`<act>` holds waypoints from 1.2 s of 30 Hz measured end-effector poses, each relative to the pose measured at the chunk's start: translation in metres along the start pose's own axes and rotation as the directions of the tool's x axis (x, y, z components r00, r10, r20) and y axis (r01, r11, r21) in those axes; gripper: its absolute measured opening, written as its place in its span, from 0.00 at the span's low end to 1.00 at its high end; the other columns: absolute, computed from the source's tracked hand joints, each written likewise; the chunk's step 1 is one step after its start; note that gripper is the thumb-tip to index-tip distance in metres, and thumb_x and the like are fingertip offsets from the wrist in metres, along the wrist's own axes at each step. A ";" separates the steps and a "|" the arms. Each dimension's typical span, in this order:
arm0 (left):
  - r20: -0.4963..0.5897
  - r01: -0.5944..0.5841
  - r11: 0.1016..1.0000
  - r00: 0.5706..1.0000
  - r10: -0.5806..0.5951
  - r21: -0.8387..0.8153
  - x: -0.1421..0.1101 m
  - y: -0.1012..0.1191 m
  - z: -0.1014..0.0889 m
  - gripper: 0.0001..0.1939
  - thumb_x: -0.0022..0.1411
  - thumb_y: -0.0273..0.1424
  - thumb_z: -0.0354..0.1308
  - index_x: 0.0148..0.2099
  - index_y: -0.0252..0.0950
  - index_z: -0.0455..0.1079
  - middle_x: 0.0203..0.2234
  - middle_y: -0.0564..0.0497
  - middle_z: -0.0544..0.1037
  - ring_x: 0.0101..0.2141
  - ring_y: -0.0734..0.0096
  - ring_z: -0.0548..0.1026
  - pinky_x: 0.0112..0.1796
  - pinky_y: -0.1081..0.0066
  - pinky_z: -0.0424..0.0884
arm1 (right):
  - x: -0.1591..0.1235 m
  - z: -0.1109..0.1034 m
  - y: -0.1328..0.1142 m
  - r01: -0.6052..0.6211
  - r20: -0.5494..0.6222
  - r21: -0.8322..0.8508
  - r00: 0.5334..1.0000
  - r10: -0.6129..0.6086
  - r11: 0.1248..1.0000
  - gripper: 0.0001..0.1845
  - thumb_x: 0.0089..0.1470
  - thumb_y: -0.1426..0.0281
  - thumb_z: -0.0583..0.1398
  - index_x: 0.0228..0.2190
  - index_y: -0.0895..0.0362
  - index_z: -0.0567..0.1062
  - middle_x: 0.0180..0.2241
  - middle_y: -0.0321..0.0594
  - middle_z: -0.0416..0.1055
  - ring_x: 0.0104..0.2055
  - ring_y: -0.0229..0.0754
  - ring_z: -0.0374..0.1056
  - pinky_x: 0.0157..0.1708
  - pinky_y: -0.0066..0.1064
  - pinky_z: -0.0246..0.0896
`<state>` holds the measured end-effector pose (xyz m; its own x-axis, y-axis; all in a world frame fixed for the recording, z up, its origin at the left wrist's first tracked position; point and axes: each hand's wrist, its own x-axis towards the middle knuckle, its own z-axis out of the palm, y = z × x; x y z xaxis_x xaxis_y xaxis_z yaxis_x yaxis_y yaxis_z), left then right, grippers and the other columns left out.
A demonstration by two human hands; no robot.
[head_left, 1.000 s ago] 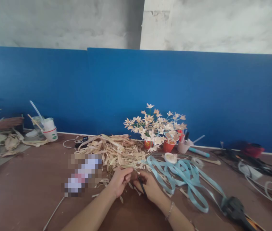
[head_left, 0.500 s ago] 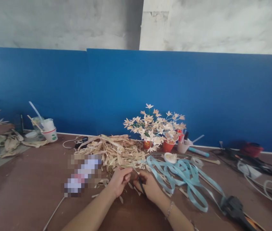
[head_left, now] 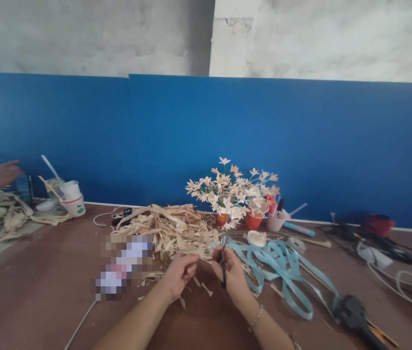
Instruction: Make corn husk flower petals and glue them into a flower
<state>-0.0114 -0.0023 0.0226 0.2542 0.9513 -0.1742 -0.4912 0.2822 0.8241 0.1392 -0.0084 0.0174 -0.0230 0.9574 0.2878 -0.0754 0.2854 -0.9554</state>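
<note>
My left hand point(head_left: 180, 276) is closed, its thumb and fingers pinching what looks like a small pale piece of dried husk point(head_left: 190, 256). Dark-handled scissors point(head_left: 223, 265) are in my right hand point(head_left: 233, 273), blades pointing up and away from me. A gap separates the two hands. Just beyond them lies a loose heap of dried husk strips point(head_left: 177, 226). Small husk scraps point(head_left: 206, 290) are scattered on the table below my fingers. Past the scissors, pale husk flowers point(head_left: 224, 187) stand in small red pots point(head_left: 254, 221).
Light-blue ribbon point(head_left: 282, 272) lies tangled to the right, near a black tool point(head_left: 351, 313) and coiled cables point(head_left: 410, 287). A blurred-out object point(head_left: 124, 267) with a cord lies left. Farther left are a paper cup point(head_left: 75, 205) with sticks and another person's hand point(head_left: 4, 175). A blue partition point(head_left: 155, 136) runs behind.
My right hand has swung the scissors upward and right, away from my left hand, which stays nearly in place. The other person's hand at the far left has risen.
</note>
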 end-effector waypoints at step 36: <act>-0.153 -0.080 0.996 0.985 0.083 0.027 0.002 -0.009 0.003 0.17 0.45 0.41 0.64 0.26 0.31 0.69 0.12 0.60 0.58 0.15 0.84 0.54 0.16 0.79 0.42 | -0.006 0.008 0.001 -0.203 0.193 -0.199 0.951 0.241 0.959 0.13 0.44 0.61 0.62 0.27 0.58 0.70 0.17 0.31 0.64 0.17 0.33 0.57 0.17 0.25 0.51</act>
<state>-0.0040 -0.0030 0.0164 0.0824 0.9792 -0.1855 -0.4868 0.2020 0.8498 0.1309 -0.0144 0.0149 -0.2328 0.9709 0.0561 0.1306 0.0883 -0.9875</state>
